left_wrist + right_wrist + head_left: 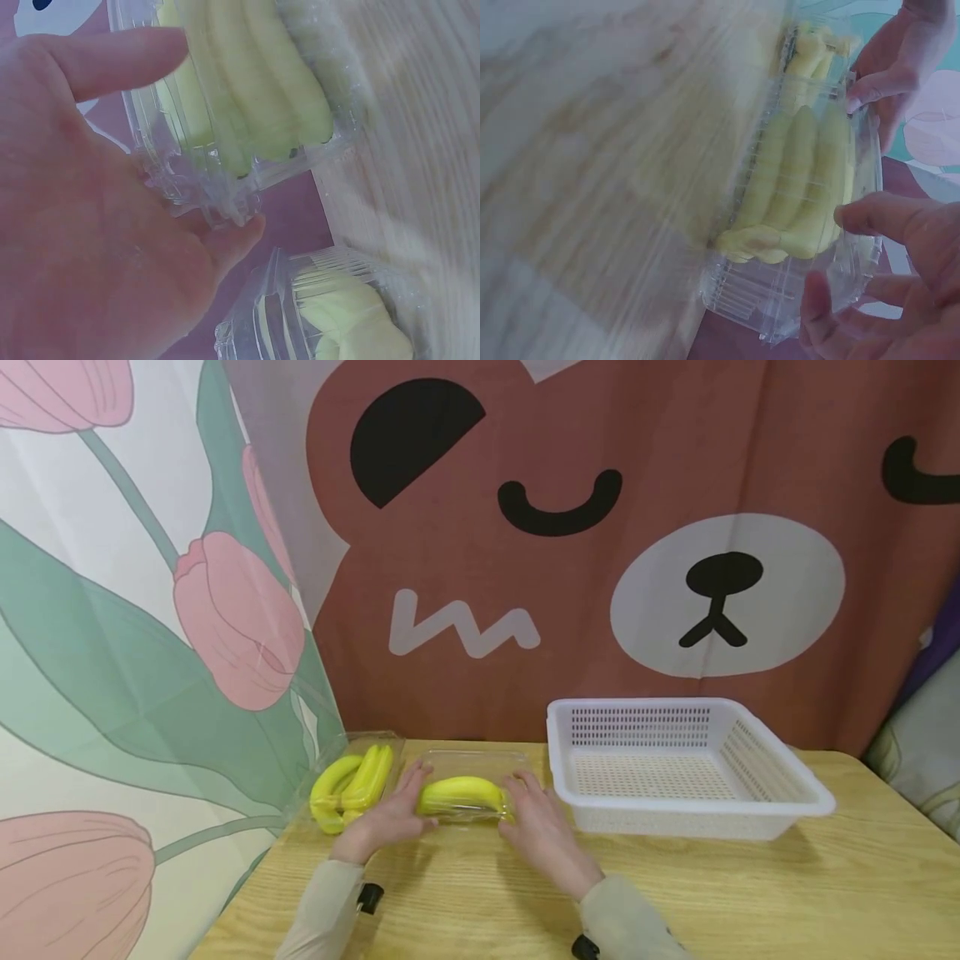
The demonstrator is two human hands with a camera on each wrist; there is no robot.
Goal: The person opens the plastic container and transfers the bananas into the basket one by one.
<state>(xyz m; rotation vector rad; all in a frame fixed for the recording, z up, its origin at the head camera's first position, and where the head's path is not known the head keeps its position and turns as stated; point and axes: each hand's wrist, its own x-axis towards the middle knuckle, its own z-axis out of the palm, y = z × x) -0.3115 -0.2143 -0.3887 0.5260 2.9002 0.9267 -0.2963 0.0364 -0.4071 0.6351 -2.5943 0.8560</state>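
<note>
A clear plastic clamshell box [474, 763] holding a bunch of yellow bananas [463, 793] stands on the table between my two hands. My left hand [393, 817] grips its left end, thumb at the front and fingers toward the back; the left wrist view shows a fingertip at the box's corner. At the opposite end, my right hand [542, 833] holds the box, its thumb and curled fingers [821, 307] around the side in the right wrist view. Whether the lid is fully closed I cannot tell.
Another clear box [393, 742] with bananas [369, 781] stands just left of my left hand. A white perforated plastic basket [682, 818] sits to the right on the wooden table [465, 902]. Printed curtains hang behind and at the left.
</note>
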